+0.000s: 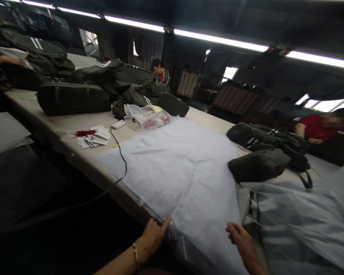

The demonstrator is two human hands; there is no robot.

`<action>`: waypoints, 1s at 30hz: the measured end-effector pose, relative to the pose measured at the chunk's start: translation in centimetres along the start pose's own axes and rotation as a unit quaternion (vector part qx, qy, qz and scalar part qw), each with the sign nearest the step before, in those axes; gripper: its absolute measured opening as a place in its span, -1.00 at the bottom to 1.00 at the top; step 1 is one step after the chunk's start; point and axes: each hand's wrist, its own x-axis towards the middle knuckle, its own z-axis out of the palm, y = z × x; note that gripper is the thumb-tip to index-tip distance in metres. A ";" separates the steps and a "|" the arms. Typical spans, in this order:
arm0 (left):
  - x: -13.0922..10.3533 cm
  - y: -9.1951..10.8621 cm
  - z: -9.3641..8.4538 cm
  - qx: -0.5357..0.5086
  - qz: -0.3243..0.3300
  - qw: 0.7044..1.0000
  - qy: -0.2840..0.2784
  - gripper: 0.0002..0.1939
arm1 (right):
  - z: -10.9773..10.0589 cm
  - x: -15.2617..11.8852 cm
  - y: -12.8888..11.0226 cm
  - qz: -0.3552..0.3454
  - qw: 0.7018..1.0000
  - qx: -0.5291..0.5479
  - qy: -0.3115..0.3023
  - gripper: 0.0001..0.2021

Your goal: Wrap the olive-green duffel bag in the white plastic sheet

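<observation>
A large sheet of white translucent plastic [177, 168] lies flat on the long table [74, 124] and hangs over its near edge. My left hand [152, 237], with a bracelet at the wrist, pinches the sheet's near left edge between thumb and fingers. My right hand [242, 240] rests on the sheet's lower right part, fingers curled, beside a bag wrapped in clear plastic [298, 221]. Whether the right hand grips the sheet is unclear.
Dark bags [260, 164] lie right of the sheet, more bags [73, 98] are piled at the back left. A clear plastic pouch [146, 116], white tags with red strings [93, 136], a small white device [118, 124] and a black cable [122, 158] lie nearby. Other people are at the far end and right.
</observation>
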 end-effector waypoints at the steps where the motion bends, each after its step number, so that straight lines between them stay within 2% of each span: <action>1: 0.1 -0.1 0.1 -0.009 0.004 1.000 -0.003 -0.34 | 2.4 -1.2 -1.8 -0.028 0.997 0.009 -0.069 -0.63; 3: 0.3 -0.3 0.2 -0.021 0.018 1.000 -0.002 -0.35 | 7.6 -3.4 -5.2 -0.066 0.978 0.035 -0.193 -0.66; 5: 0.2 -0.6 0.2 -0.025 0.030 0.999 0.000 -0.34 | 12.4 -5.2 -7.8 -0.073 0.961 0.013 -0.267 -0.61; 7: 0.1 -0.8 0.1 -0.025 0.041 0.999 0.007 -0.34 | 16.0 -6.1 -9.2 -0.066 0.956 -0.051 -0.281 -0.67; 10: 0.2 -1.1 0.1 -0.036 0.054 0.998 0.015 -0.36 | 19.1 -5.7 -9.2 -0.050 0.958 -0.138 -0.248 -0.88; 14: 0.9 -1.6 0.7 -0.062 0.073 0.995 0.010 -0.38 | 20.0 -3.9 -8.1 -0.051 0.954 -0.235 -0.177 -0.89; 20: 1.6 -2.9 0.5 -0.096 0.120 0.988 0.003 -0.38 | 19.1 -3.6 -8.2 -0.025 0.935 -0.327 -0.132 -0.81; 26: 2.7 -3.9 -0.1 -0.129 0.168 0.977 -0.035 -0.37 | 16.8 -4.5 -9.0 -0.028 0.944 -0.321 -0.076 -0.74; 30: 3.0 -4.3 0.3 -0.142 0.179 0.972 -0.055 -0.33 | 16.2 -4.9 -11.0 -0.081 0.958 -0.277 -0.007 -0.59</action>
